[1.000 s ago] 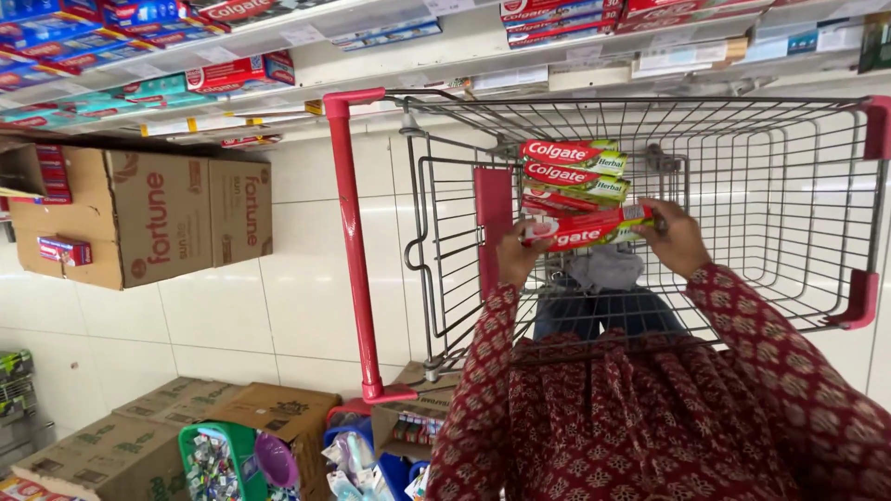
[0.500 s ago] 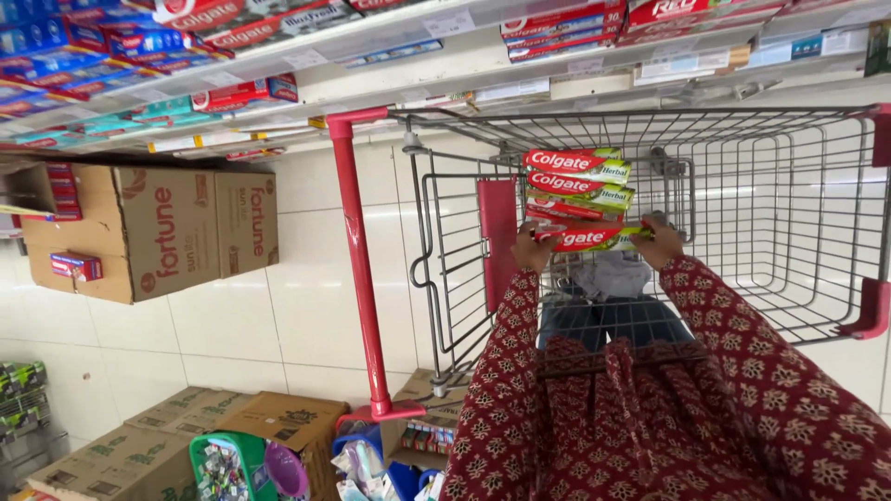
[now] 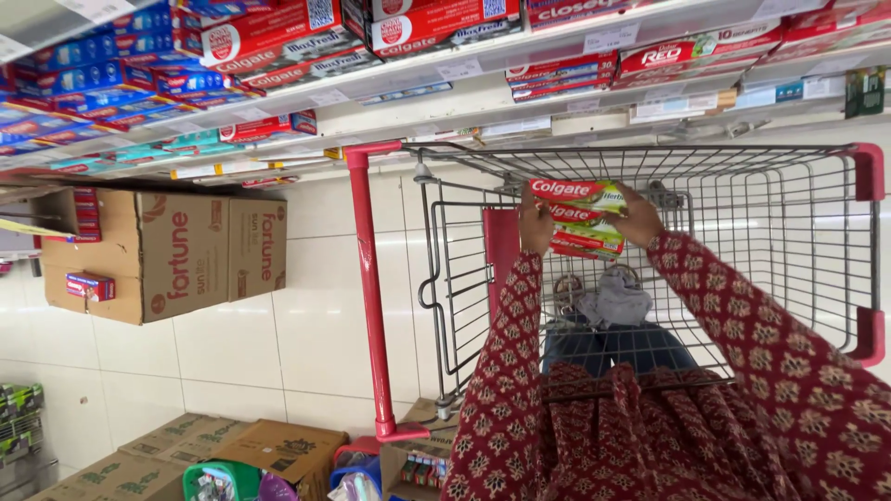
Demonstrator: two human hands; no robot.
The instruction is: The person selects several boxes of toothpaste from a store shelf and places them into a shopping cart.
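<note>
Between the two hands, in the head view, sits a stack of red-and-green toothpaste cartons [image 3: 580,218]. The left hand [image 3: 534,221] presses against the stack's left end, fingers curled around the carton edges. The right hand [image 3: 639,218] clamps the right end, fingers [image 3: 631,195] wrapped over the top carton. Both hands are closed on the stack; it is held above the basket of a wire shopping cart [image 3: 780,241], clear of the cart floor. Both forearms wear red patterned sleeves [image 3: 742,325].

Below the fingers, inside the cart, lies a grey cloth [image 3: 617,299]. Left of the left hand runs the cart's red frame bar [image 3: 369,288]. Well beyond the fingertips, store shelves [image 3: 483,88] carry rows of boxed toothpaste. Far left of the hands, an open brown cardboard box [image 3: 176,255] stands on the white tiled floor [image 3: 306,325]; more cartons [image 3: 269,450] lie nearer the person.
</note>
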